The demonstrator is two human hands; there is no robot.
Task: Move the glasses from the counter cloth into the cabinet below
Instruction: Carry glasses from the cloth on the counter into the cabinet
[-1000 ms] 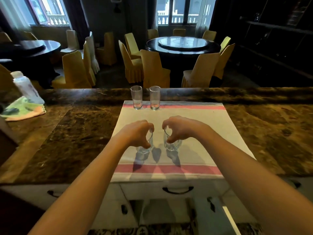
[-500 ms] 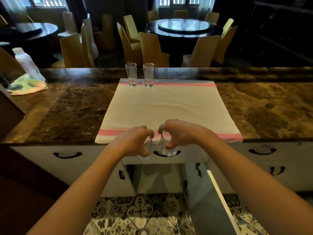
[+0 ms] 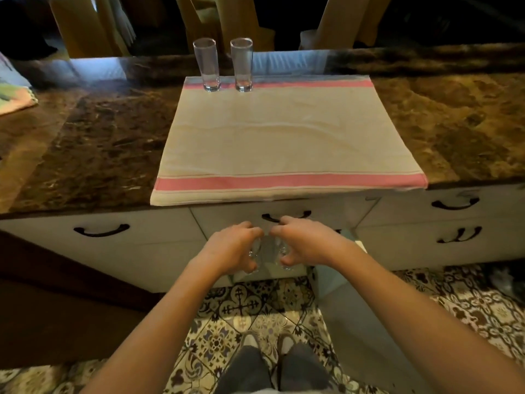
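Observation:
A cream cloth (image 3: 284, 137) with pink stripes lies on the brown marble counter (image 3: 85, 149). Two tall clear glasses stand at its far edge, the left glass (image 3: 206, 65) beside the right glass (image 3: 242, 65). My left hand (image 3: 231, 248) grips a small clear glass (image 3: 253, 253), and my right hand (image 3: 305, 244) grips another small glass (image 3: 284, 255). Both hands are below the counter edge, side by side in front of the open cabinet (image 3: 270, 273). Fingers hide most of each held glass.
The cabinet door (image 3: 349, 322) stands swung open toward me on the right. White drawers with black handles (image 3: 100, 231) run under the counter. A folded coloured cloth (image 3: 14, 95) lies at the far left. My feet are on the patterned tile floor (image 3: 255, 308).
Both hands have carried the two small glasses off the cloth, over the counter's front edge and down in front of the cabinet. The view has tilted downward.

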